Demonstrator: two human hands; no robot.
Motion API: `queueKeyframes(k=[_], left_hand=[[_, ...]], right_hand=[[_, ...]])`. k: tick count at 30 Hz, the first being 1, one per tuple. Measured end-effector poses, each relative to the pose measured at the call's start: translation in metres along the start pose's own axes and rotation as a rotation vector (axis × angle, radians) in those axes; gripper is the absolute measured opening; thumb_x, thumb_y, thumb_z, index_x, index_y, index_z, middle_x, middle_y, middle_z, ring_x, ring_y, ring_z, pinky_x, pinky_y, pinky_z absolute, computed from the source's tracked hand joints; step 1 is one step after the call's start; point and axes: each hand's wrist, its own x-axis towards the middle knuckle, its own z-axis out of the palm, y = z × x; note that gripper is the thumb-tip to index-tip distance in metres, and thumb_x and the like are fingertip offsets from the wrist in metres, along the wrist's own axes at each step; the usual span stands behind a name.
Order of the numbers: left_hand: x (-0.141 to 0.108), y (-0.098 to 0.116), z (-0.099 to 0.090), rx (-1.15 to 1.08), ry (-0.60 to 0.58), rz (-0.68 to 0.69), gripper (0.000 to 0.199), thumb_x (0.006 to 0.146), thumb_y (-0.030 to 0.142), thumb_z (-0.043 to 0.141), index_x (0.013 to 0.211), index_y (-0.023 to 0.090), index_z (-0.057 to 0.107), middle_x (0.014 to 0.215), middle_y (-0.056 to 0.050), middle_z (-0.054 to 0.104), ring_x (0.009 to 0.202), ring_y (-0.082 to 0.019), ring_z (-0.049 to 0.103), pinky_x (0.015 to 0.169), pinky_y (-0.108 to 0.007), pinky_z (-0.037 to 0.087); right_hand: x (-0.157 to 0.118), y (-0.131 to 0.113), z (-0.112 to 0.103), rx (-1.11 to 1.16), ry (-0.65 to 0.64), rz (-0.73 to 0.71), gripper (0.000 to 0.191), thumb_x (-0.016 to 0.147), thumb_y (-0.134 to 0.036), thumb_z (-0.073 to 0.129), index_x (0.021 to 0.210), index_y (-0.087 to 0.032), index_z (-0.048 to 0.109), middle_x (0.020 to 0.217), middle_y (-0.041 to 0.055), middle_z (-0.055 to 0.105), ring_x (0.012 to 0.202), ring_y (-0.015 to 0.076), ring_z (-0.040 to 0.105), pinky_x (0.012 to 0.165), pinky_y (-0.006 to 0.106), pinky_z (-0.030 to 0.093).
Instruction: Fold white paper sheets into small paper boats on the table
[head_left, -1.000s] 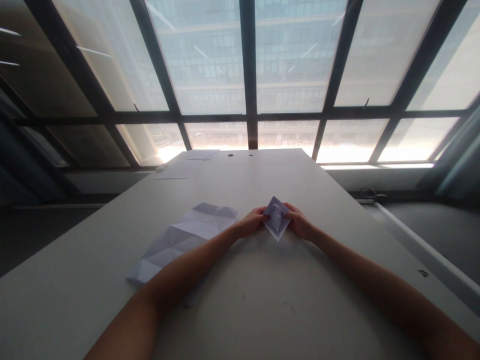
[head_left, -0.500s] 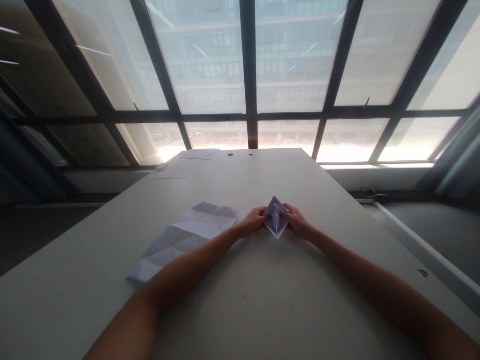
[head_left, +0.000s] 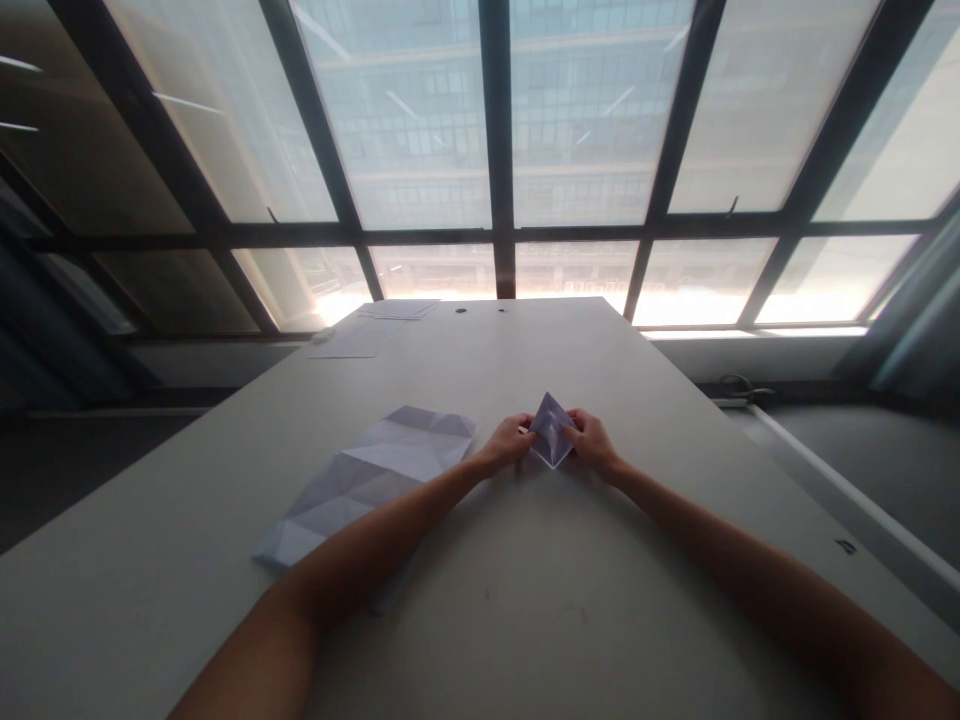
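Observation:
A small folded piece of paper (head_left: 553,425), diamond-shaped with a pale crease down its middle, is held between my two hands above the table. My left hand (head_left: 512,440) pinches its left corner, the thumb on the near face. On the opposite corner, my right hand (head_left: 592,438) grips in the same way. The fingers behind the paper are partly hidden. Left of my hands lies a large creased sheet of paper (head_left: 397,447), marked with fold lines; my left forearm covers part of it.
The white table (head_left: 585,620) stretches away toward tall windows. Flat white sheets (head_left: 349,342) lie at its far left corner. A small dark object (head_left: 846,546) rests near the right edge, and a round dark spot (head_left: 460,310) shows at the far end.
The folded paper has shifted and tilted slightly, its lower tip now a little higher. Both hands keep their hold at its side corners.

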Motion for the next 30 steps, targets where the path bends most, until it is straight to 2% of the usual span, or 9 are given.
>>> queueKeyframes(k=[5, 8, 12, 14, 19, 22, 26, 30], left_hand=[[0.002, -0.004, -0.003, 0.173, 0.148, -0.010, 0.032, 0.081, 0.017, 0.060, 0.111, 0.013, 0.069, 0.103, -0.009, 0.071, 0.090, -0.020, 0.065, 0.083, -0.029, 0.050], [0.003, -0.008, -0.001, 0.163, 0.210, -0.012, 0.033, 0.084, 0.019, 0.058, 0.116, 0.012, 0.066, 0.107, -0.010, 0.069, 0.092, -0.019, 0.064, 0.085, -0.029, 0.049], [0.005, -0.013, 0.000, 0.092, 0.304, 0.010, 0.028, 0.088, 0.018, 0.054, 0.112, 0.014, 0.066, 0.110, -0.010, 0.067, 0.096, -0.019, 0.063, 0.087, -0.030, 0.048], [0.004, -0.013, 0.000, 0.041, 0.350, -0.014, 0.026, 0.088, 0.018, 0.052, 0.110, 0.015, 0.066, 0.108, -0.009, 0.067, 0.094, -0.019, 0.062, 0.087, -0.030, 0.048], [0.001, -0.007, 0.000, -0.077, 0.395, -0.119, 0.027, 0.091, 0.022, 0.050, 0.112, 0.015, 0.064, 0.101, -0.010, 0.067, 0.076, -0.016, 0.060, 0.074, -0.030, 0.050], [0.000, -0.006, 0.000, -0.070, 0.435, -0.074, 0.023, 0.090, 0.021, 0.052, 0.107, 0.015, 0.066, 0.100, -0.009, 0.068, 0.082, -0.017, 0.061, 0.079, -0.031, 0.050], [0.000, -0.007, 0.000, -0.037, 0.466, -0.015, 0.021, 0.089, 0.019, 0.053, 0.104, 0.015, 0.067, 0.098, -0.009, 0.067, 0.087, -0.018, 0.062, 0.083, -0.031, 0.050], [0.000, -0.007, 0.002, 0.051, 0.408, 0.119, 0.025, 0.087, 0.014, 0.052, 0.105, 0.017, 0.069, 0.101, -0.007, 0.065, 0.087, -0.017, 0.061, 0.082, -0.029, 0.050]], right_hand=[[0.005, 0.008, -0.007, -0.265, 0.142, -0.060, 0.028, 0.074, -0.029, 0.056, 0.096, -0.014, 0.064, 0.093, 0.0093, 0.070, 0.068, 0.0170, 0.062, 0.061, 0.027, 0.048], [0.006, 0.010, -0.013, -0.334, 0.235, -0.104, 0.030, 0.075, -0.030, 0.054, 0.098, -0.013, 0.065, 0.099, 0.0116, 0.069, 0.068, 0.0173, 0.060, 0.065, 0.030, 0.049], [0.007, 0.001, -0.019, -0.347, 0.310, -0.187, 0.022, 0.077, -0.032, 0.053, 0.086, -0.016, 0.065, 0.086, 0.0085, 0.069, 0.065, 0.0173, 0.058, 0.065, 0.030, 0.047], [0.007, -0.009, -0.022, -0.355, 0.280, -0.222, 0.021, 0.079, -0.034, 0.053, 0.078, -0.017, 0.065, 0.075, 0.0055, 0.067, 0.062, 0.0172, 0.057, 0.063, 0.029, 0.045], [0.005, -0.038, -0.022, -0.474, 0.074, -0.244, 0.022, 0.081, -0.036, 0.057, 0.071, -0.018, 0.066, 0.063, 0.0011, 0.065, 0.055, 0.0142, 0.054, 0.057, 0.026, 0.039], [0.005, -0.047, -0.018, -0.555, 0.020, -0.247, 0.023, 0.081, -0.038, 0.061, 0.068, -0.019, 0.066, 0.063, 0.0010, 0.066, 0.057, 0.0140, 0.055, 0.057, 0.025, 0.037], [0.010, -0.051, -0.010, -0.671, -0.032, -0.197, 0.029, 0.079, -0.039, 0.064, 0.059, -0.018, 0.062, 0.054, 0.0004, 0.061, 0.053, 0.0137, 0.052, 0.053, 0.025, 0.032], [0.015, -0.053, -0.005, -0.727, -0.101, -0.167, 0.024, 0.076, -0.029, 0.061, 0.055, -0.017, 0.061, 0.050, -0.0006, 0.056, 0.051, 0.0121, 0.048, 0.050, 0.024, 0.028]])
